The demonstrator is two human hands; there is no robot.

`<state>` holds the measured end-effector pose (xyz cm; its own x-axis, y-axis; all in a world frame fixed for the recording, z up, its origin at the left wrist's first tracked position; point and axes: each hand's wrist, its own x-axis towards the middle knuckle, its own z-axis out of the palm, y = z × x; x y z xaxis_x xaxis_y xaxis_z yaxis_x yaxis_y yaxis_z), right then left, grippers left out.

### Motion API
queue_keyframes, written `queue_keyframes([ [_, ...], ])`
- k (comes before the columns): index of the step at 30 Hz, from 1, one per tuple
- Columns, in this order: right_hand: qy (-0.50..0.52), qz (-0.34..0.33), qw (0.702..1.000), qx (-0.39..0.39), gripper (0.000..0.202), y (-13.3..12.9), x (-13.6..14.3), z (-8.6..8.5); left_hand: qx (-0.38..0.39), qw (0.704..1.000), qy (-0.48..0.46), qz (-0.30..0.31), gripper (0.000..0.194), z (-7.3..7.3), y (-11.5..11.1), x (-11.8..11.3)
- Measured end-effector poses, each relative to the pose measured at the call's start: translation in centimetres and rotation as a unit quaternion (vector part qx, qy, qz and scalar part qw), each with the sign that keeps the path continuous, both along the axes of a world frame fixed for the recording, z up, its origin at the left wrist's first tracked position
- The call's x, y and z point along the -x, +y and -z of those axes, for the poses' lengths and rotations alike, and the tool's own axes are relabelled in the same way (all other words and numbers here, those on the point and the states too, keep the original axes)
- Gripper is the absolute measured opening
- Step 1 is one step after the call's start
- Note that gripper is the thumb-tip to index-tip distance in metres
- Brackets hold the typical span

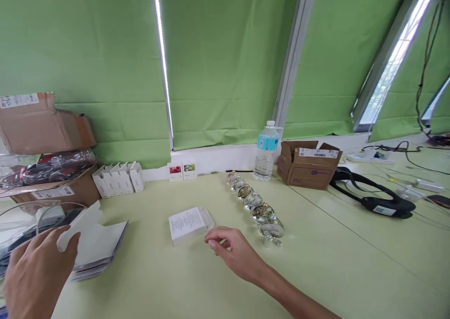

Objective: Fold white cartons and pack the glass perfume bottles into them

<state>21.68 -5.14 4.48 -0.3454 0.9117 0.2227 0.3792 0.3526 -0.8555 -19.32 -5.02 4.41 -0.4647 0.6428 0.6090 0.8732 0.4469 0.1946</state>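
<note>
My left hand [40,267] pinches a flattened white carton [84,223] between thumb and fingers. The carton is raised and tilted over a stack of similar flat white pieces [96,263]. In the middle of the table lies a small white box [186,223] with printed text on top and a clear, see-through right end. Just right of that box, my right hand [234,253] hovers with its fingers curled together, and nothing shows in them. Beyond the right hand, a row of shiny glass bottles [253,201] lies on the table.
Several white boxes [119,178] stand by the wall, near two small picture cards [182,171]. A water bottle [266,152], an opened brown carton [309,166] and a black headset [379,199] are at the right. Brown boxes [38,127] and plastic-wrapped items pile up at the left.
</note>
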Motion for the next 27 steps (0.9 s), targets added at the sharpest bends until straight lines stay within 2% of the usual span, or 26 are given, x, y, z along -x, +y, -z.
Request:
queue_keyframes([
  [2, -0.002, 0.004, 1.000, 0.003, 0.022, 0.1, 0.0, 0.0, 0.012, 0.997, 0.070, -0.014, 0.041, -0.3, 0.0, -0.3],
  [4, -0.003, 0.007, 1.000, 0.006, 0.022, 0.1, 0.0, 0.0, 0.027, 0.994, 0.098, -0.034, 0.048, -0.3, 0.2, -0.4],
  [7, -0.010, 0.004, 1.000, 0.003, 0.022, 0.1, 0.1, 0.1, 0.070, 0.995, 0.072, -0.029, 0.050, -0.3, 0.5, -0.4],
  [12, -0.024, -0.003, 1.000, -0.011, 0.022, 0.0, 0.1, 0.1, 0.101, 0.994, -0.024, -0.040, 0.038, -1.2, -0.2, -1.0],
  [14, -0.027, -0.003, 0.999, -0.017, 0.023, 0.0, 0.1, 0.0, 0.102, 0.993, -0.027, -0.048, 0.037, -1.5, -0.5, -1.2],
  [16, -0.030, -0.003, 0.999, -0.026, 0.023, 0.0, 0.0, 0.0, 0.069, 0.997, 0.002, -0.031, 0.040, -1.6, -0.5, -1.5],
  [19, -0.037, -0.005, 0.999, -0.035, 0.024, 0.0, 0.0, -0.2, -0.078, 0.994, 0.051, 0.052, 0.043, -1.6, 0.0, -3.3],
  [21, -0.040, -0.008, 0.998, -0.037, 0.025, -0.1, 0.1, -0.3, -0.125, 0.978, 0.023, 0.163, 0.044, -1.6, 0.7, -5.8],
  [22, -0.041, -0.010, 0.998, -0.038, 0.025, -0.1, 0.1, -0.3, -0.108, 0.967, -0.004, 0.229, 0.042, -1.6, 1.2, -7.4],
  [24, -0.044, -0.015, 0.998, -0.042, 0.025, -0.1, 0.1, -0.4, 0.005, 0.938, -0.070, 0.341, 0.043, -1.5, 2.1, -10.8],
  [26, -0.050, -0.017, 0.998, -0.044, 0.025, -0.1, 0.2, -0.3, 0.134, 0.892, -0.111, 0.417, 0.060, -1.3, 3.0, -14.0],
  [27, -0.054, -0.016, 0.997, -0.045, 0.025, 0.0, 0.2, -0.3, 0.190, 0.870, -0.129, 0.435, 0.073, -1.0, 3.5, -15.3],
])
